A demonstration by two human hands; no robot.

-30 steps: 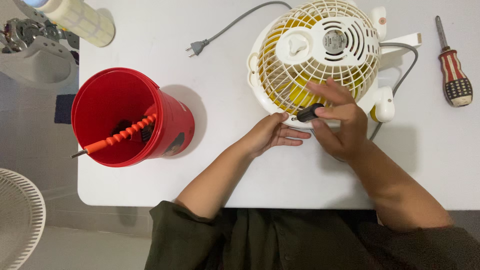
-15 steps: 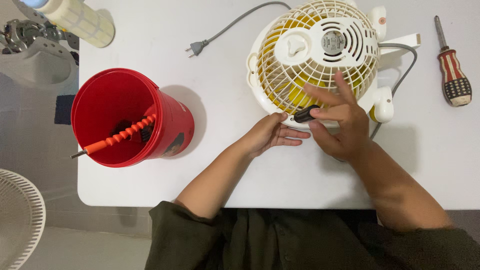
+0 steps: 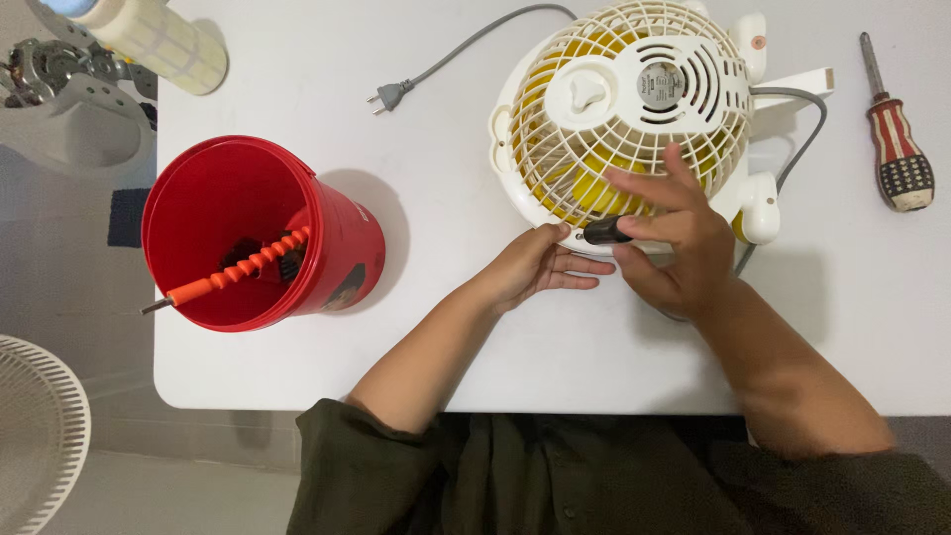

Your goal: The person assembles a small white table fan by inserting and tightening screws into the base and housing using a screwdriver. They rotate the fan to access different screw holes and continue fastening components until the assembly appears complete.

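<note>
The fan (image 3: 634,109) lies grille-up on the white table (image 3: 446,337), just beyond both hands. The right hand (image 3: 674,243) grips a black screwdriver handle (image 3: 606,231) at the fan's near rim, fingers spread over the grille. The left hand (image 3: 540,267), loosely open, rests its fingertips against that rim. A red bucket (image 3: 258,233) stands well to the left of the left hand; a striped screwdriver (image 3: 897,149) lies far right.

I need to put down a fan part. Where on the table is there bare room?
Bare patches: between the red bucket and the fan, below the grey plug; and the near strip along the table edge. Crowded: around the left hand, right hand, cord and screwdriver.
</note>
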